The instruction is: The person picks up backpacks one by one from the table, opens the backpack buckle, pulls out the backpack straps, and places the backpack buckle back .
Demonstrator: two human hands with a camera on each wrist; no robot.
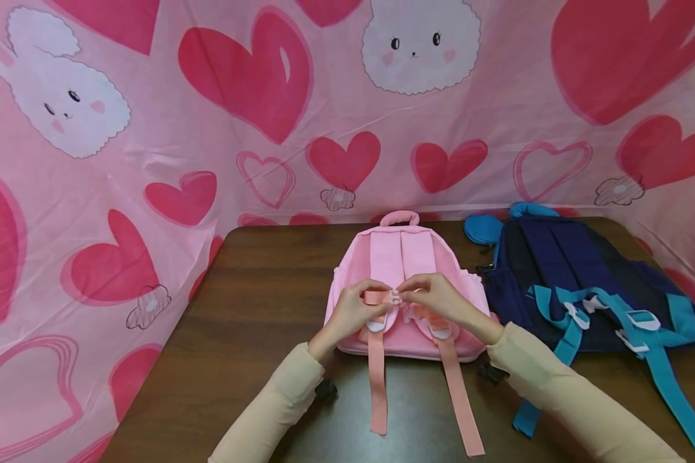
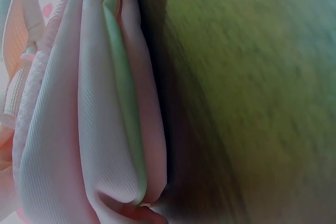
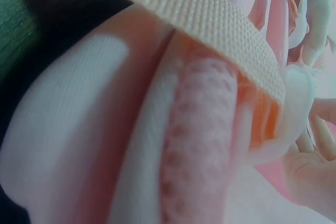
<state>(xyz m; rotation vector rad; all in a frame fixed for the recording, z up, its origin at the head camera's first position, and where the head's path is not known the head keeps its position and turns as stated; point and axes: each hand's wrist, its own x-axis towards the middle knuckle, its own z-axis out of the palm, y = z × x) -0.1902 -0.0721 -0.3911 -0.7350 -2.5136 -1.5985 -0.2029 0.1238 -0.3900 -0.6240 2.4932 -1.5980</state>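
Observation:
A pink backpack (image 1: 356, 273) lies on the table with its shoulder straps facing up. Over its middle, a small white buckle (image 1: 395, 297) on a peach strap is between my two hands. My left hand (image 1: 353, 314) pinches the buckle's left side, where the strap loops. From the other side, my right hand (image 1: 440, 301) holds the buckle's right side with thumb and fingertips. Whether the buckle halves are locked cannot be told. White adjusters (image 1: 442, 333) sit below the hands, and two loose peach strap ends (image 1: 378, 392) hang toward me. The left wrist view shows mostly the bag's side (image 2: 105, 103).
A navy backpack (image 1: 591, 257) with teal straps (image 1: 663, 379) lies right of the pink one, a round blue pouch (image 1: 482, 229) beside its top. Both sit on a dark wooden table (image 1: 255, 308). A pink heart-patterned cloth (image 1: 336, 83) hangs behind.

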